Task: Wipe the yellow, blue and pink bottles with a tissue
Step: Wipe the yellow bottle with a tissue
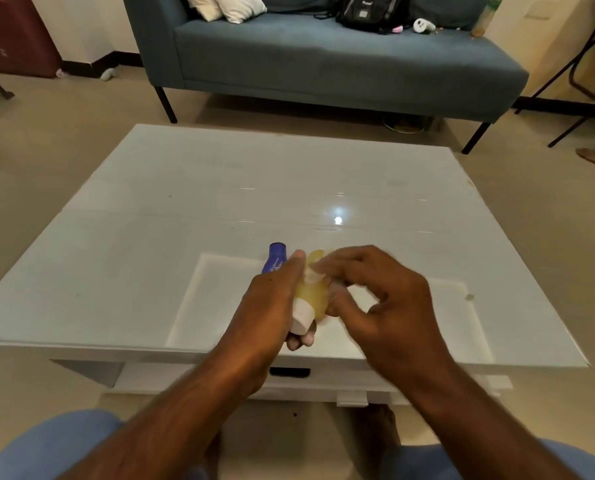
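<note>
Bottles stand at step one: over the white table's [150,216] near edge the left hand [271,306] grips the yellow bottle [311,294], right hand [375,289] fingers pinching tissue [312,276] against it; blue bottle [276,259] just beyond, likely next, pink unseen.

Home living room: sofa [323,60], coffee table [185,202].

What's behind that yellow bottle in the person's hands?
A blue bottle stands on the table just behind the yellow bottle; only its top shows. No pink bottle is visible; the hands may hide it.
</note>
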`<action>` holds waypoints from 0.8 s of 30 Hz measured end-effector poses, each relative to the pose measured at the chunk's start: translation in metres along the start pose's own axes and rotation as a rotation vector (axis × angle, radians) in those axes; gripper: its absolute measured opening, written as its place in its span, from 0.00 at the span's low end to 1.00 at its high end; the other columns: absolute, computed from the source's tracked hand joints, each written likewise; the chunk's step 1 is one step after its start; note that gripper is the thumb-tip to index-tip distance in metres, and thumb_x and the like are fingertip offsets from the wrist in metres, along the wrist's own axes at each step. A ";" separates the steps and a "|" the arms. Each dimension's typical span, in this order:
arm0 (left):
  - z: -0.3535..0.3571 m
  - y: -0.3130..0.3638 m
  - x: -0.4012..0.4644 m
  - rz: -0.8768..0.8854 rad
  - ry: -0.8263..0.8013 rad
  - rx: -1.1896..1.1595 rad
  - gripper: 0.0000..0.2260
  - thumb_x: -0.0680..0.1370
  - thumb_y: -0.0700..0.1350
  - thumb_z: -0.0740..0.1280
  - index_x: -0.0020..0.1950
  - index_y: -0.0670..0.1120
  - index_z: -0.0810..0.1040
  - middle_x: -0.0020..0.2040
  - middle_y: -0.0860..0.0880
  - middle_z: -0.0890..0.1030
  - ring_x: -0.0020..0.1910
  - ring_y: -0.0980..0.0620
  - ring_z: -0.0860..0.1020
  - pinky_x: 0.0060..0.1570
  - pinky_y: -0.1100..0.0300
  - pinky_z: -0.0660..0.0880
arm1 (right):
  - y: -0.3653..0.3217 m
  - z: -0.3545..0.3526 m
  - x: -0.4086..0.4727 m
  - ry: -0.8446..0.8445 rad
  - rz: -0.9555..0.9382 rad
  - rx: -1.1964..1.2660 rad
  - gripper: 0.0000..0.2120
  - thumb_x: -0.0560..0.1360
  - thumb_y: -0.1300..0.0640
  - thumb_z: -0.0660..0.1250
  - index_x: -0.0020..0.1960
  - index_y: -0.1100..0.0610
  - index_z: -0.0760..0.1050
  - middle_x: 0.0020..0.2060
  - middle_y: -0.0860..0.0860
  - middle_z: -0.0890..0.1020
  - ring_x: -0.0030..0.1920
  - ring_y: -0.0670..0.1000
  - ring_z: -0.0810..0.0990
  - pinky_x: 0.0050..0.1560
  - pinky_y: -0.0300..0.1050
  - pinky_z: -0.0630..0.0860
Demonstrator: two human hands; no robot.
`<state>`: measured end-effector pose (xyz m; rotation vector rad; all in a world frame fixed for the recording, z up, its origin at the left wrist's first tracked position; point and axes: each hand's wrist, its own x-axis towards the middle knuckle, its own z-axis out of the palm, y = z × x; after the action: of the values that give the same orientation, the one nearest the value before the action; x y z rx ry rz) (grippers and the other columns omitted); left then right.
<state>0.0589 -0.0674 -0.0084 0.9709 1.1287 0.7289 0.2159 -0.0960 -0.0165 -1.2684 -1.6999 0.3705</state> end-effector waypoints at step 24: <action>0.003 -0.004 0.002 -0.058 0.179 -0.204 0.18 0.79 0.56 0.65 0.62 0.46 0.76 0.53 0.39 0.84 0.45 0.43 0.82 0.45 0.49 0.79 | -0.006 0.005 0.002 0.045 0.091 0.127 0.13 0.73 0.71 0.73 0.48 0.55 0.87 0.47 0.47 0.86 0.49 0.49 0.85 0.48 0.44 0.83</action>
<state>0.0621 -0.0680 -0.0126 0.7088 1.2072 0.8785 0.2085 -0.0953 -0.0140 -1.2539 -1.5595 0.4932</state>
